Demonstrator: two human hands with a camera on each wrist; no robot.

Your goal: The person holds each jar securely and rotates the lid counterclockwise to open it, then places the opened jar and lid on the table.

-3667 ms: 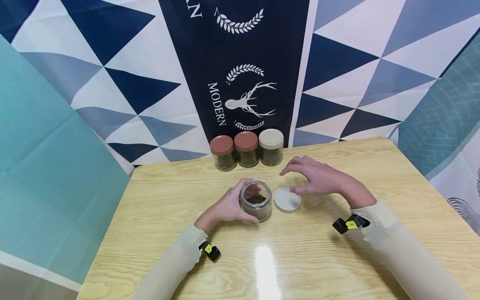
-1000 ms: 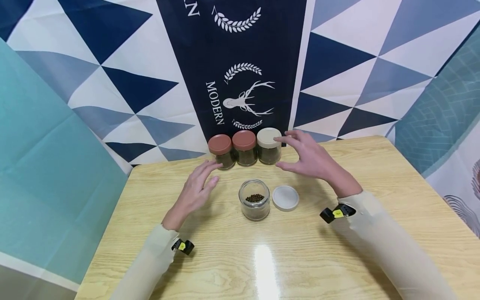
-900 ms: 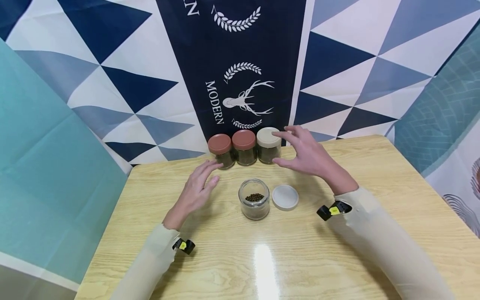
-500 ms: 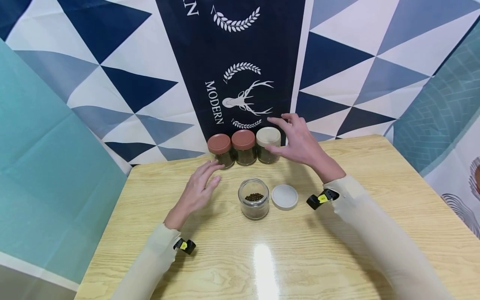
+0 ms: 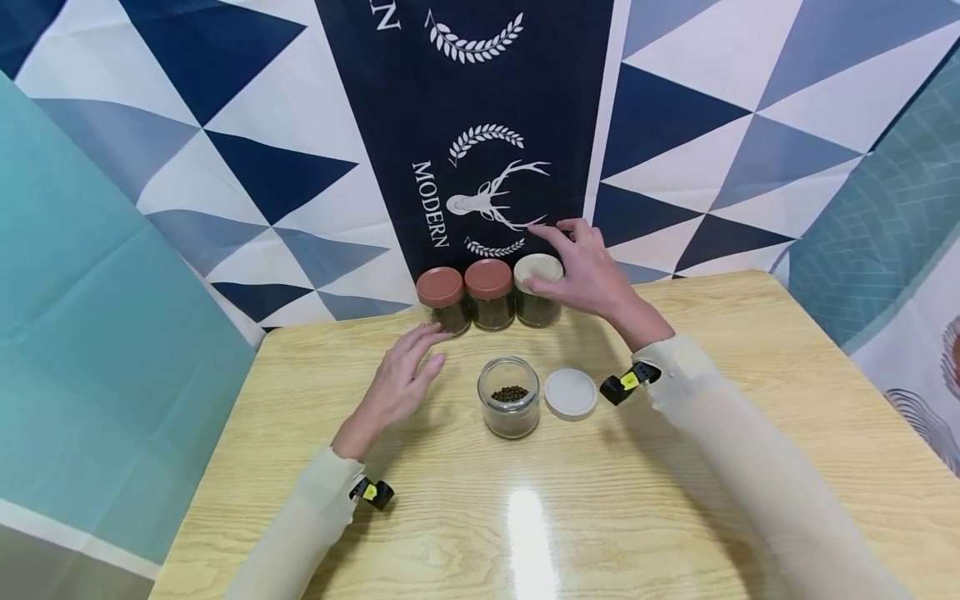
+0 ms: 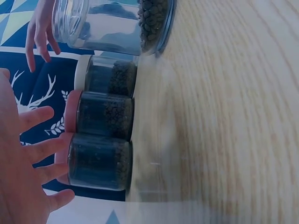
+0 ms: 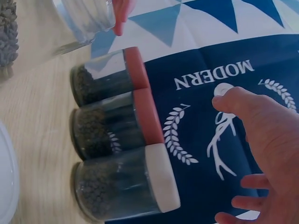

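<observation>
My right hand (image 5: 588, 271) hovers over the jar with the cream lid (image 5: 536, 310), fingers spread and holding nothing; in the right wrist view a gap shows between the hand (image 7: 275, 135) and that lid (image 7: 162, 179). To the left, my left hand (image 5: 397, 379) hangs above the table in front of the left red-lidded jar (image 5: 452, 320), its fingers apart and nothing in them. Between the hands stands a lidless glass jar (image 5: 512, 423) with dark brown beans (image 5: 510, 394) at its bottom. A white lid (image 5: 572, 393) lies flat just right of it.
The middle red-lidded jar (image 5: 494, 313) completes a row of closed jars at the table's back edge; dark contents show in each. A patterned cloth (image 5: 487, 100) hangs right behind them. The wooden table (image 5: 420, 533) extends toward me.
My left hand has let go of the open jar and moved left. The right hand has moved from near the white lid up and back to above the cream-lidded jar.
</observation>
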